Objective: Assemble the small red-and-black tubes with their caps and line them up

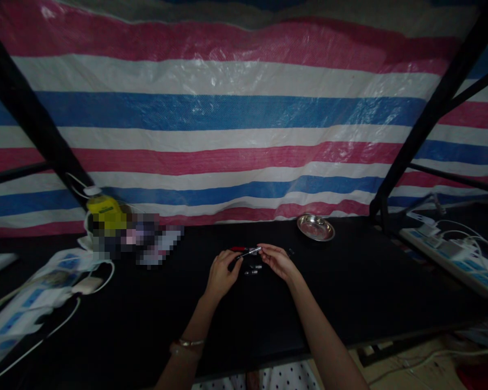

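A slim, pen-like rod [250, 252], dark at one end and silvery at the other, is held level above the black table. My left hand [223, 275] pinches its left end, while the fingertips of my right hand [277, 261] close on the silvery right end. Just behind the rod lies something red [238, 248], partly hidden by my left fingers. Between my hands, two small clear-and-silver pieces [251, 272] rest on the tabletop. Another small dark piece [291, 252] lies beyond my right hand. These small parts are too dim to name.
A round metal dish [316, 227] stands at the back right of the black table [154, 319]. A yellow bottle [106, 208] is at the back left. Power strips with white cables [28, 303] lie at both sides. Black posts and a striped sheet [228, 114] bound the back.
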### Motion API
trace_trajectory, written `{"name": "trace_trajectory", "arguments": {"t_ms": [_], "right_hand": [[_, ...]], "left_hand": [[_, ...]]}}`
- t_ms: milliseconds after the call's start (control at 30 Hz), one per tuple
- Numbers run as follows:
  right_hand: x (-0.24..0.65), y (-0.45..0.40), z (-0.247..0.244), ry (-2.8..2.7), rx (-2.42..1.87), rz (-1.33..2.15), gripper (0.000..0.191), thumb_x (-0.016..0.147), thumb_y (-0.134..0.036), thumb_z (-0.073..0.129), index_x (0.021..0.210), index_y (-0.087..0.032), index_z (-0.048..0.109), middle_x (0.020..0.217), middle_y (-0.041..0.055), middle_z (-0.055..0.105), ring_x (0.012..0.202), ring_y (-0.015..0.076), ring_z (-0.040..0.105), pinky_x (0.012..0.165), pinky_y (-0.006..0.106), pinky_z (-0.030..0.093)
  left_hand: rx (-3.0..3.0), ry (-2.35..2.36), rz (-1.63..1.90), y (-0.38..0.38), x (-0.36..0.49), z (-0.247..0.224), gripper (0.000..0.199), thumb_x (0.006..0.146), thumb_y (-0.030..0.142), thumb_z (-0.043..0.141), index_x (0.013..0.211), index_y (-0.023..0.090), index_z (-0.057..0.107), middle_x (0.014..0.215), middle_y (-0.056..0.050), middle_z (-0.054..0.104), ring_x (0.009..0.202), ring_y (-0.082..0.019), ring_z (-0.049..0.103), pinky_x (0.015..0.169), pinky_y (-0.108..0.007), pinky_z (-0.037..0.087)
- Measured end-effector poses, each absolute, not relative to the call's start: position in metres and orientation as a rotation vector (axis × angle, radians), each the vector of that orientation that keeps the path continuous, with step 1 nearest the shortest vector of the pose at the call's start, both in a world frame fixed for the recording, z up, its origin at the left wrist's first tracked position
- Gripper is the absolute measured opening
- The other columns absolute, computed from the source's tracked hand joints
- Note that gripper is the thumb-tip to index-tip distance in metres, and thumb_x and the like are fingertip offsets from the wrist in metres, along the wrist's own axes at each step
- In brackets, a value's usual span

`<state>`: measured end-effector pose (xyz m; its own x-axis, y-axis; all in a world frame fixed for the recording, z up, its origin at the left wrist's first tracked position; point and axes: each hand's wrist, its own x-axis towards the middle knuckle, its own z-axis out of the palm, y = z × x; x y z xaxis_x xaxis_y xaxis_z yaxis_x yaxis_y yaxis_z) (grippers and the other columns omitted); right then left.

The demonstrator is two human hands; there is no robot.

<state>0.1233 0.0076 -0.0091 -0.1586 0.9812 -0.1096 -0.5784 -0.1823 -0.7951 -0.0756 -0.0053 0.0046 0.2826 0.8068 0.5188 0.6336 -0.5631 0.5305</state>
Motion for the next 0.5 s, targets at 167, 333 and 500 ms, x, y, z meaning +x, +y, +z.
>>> {"name": "trace_trajectory", "arguments": {"t_ms": [167,333,500], "right_hand": [[0.123,0.007,-0.010,-0.752,-0.777,1.609,0.029,0.058,-0.024,0.078,0.084,-0.014,0.069,0.070,0.0021,0.066,0.056,0.0061,0.055,0.054,0.018,0.042],[0.122,0.011,-0.009,-0.761,-0.780,1.427,0.029,0.059,-0.033,0.076,0.080,-0.015,0.066,0.069,0.0032,0.067,0.048,0.0057,0.048,0.044,0.019,0.035],[0.126,0.018,-0.012,-0.771,-0.882,1.059,0.033,0.063,-0.045,0.070,0.076,-0.016,0.061,0.055,-0.0023,0.058,0.039,0.0052,0.035,0.039,0.020,0.023]], "left_hand": [[2.310,1.342,1.131,-0.004,-0.076,0.004,0.023,0.085,0.029,0.046,0.102,0.024,0.062,0.094,-0.004,0.064,0.090,-0.019,0.057,0.081,-0.035,0.044],[2.273,1.355,1.097,-0.001,-0.077,0.002,0.024,0.085,0.030,0.047,0.103,0.025,0.062,0.094,-0.003,0.064,0.090,-0.018,0.057,0.081,-0.034,0.044],[2.252,1.403,1.047,0.001,-0.080,-0.002,0.024,0.085,0.032,0.047,0.103,0.026,0.063,0.096,-0.003,0.064,0.092,-0.019,0.057,0.082,-0.036,0.042]]}}
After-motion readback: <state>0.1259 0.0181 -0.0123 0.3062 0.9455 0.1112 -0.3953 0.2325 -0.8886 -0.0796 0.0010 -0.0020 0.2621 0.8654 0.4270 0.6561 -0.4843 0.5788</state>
